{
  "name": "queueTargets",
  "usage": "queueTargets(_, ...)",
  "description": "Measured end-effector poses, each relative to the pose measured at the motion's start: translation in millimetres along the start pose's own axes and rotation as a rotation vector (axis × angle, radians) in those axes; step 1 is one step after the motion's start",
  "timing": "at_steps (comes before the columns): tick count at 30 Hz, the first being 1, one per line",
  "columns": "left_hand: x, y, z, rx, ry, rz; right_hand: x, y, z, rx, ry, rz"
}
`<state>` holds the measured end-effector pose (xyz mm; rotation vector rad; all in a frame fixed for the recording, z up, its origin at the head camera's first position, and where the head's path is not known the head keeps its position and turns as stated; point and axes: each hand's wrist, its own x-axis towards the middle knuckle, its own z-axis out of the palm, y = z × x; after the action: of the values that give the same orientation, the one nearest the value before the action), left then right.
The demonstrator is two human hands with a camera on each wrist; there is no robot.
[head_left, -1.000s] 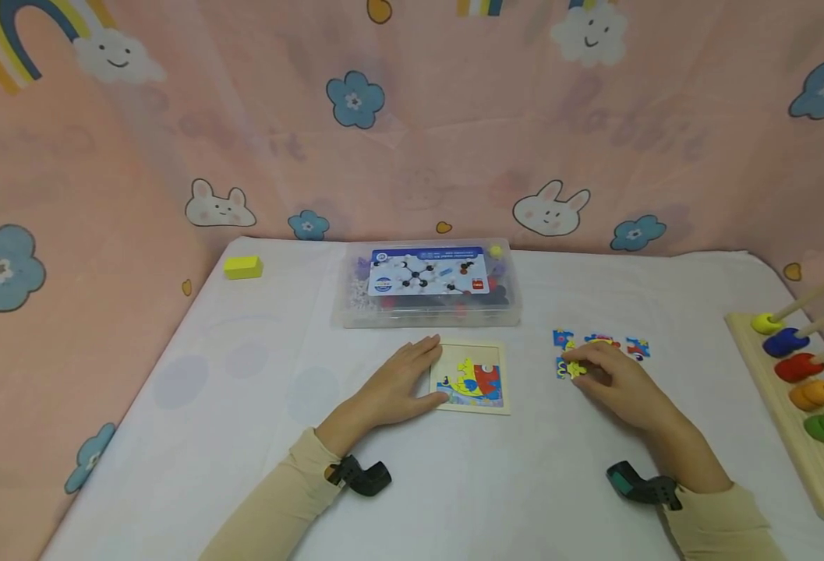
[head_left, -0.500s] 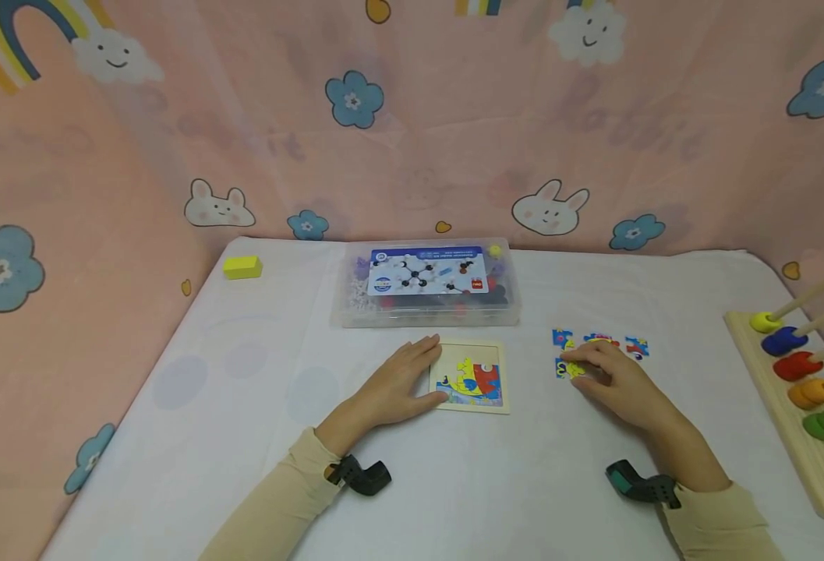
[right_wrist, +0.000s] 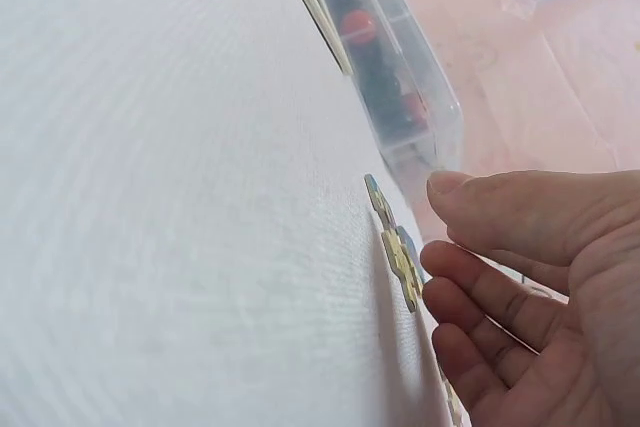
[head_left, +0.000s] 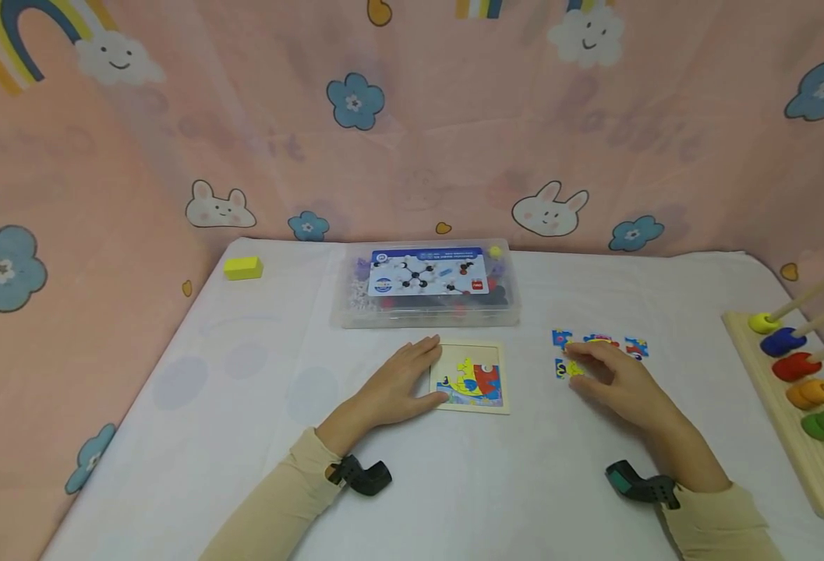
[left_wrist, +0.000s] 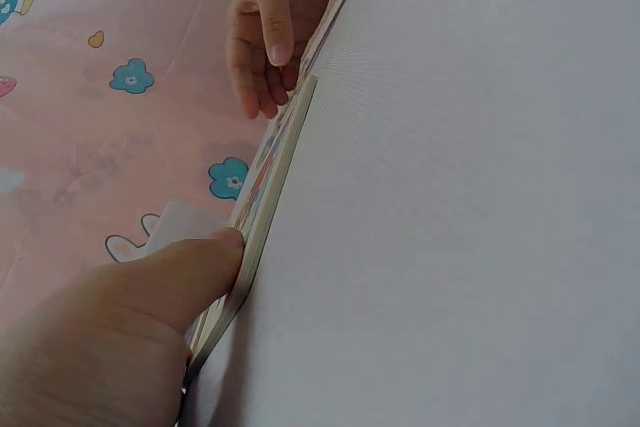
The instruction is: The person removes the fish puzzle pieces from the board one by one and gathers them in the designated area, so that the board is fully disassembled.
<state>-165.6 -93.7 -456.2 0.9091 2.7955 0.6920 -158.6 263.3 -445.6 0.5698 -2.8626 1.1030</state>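
Observation:
My left hand [head_left: 394, 386] rests along the left side of a square wooden puzzle board [head_left: 487, 354], fingers and thumb straight. In the left wrist view its thumb presses on the board's edge. Yellow, red and blue pieces fill the lower part of the board. To the right, my right hand [head_left: 618, 382] hovers over loose jigsaw pieces, thumb and fingers apart and lightly bent, nothing held between them. Just by its fingertips lies a yellow piece [head_left: 575, 370] against a blue piece [head_left: 560, 368]. More loose pieces [head_left: 637, 347] lie behind, partly hidden by the hand.
A clear plastic case [head_left: 429, 312] with a molecule-model label stands behind the board. A yellow block [head_left: 243, 268] sits at the back left. At the right edge is a wooden stand [head_left: 762, 374] with coloured rings on pegs. A printed pink cloth [head_left: 419, 140] hangs behind.
The right hand's fingers have parted slightly from the yellow piece, which now lies beside the blue one. The left hand and the board have stayed in place.

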Motion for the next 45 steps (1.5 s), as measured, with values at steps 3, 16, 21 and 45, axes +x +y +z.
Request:
queueTargets(3, 0.0, -0.1, -0.1, -0.001, 0.001, 0.0, 1, -5, 0, -0.009, -0.009, 0.0)
queueTargets(16, -0.2, -2.1, 1.3, 0.004, 0.007, 0.012, 8, -29, 6, 0.016, -0.107, 0.031)
queueTargets(21, -1.8, -2.0, 0.8, -0.001, 0.007, 0.004, 13, -38, 14, 0.024, -0.14, 0.019)
queueTargets(45, 0.7, -2.3, 1.8, 0.001, 0.012, 0.014, 47, -86, 63, 0.141, -0.248, -0.082)
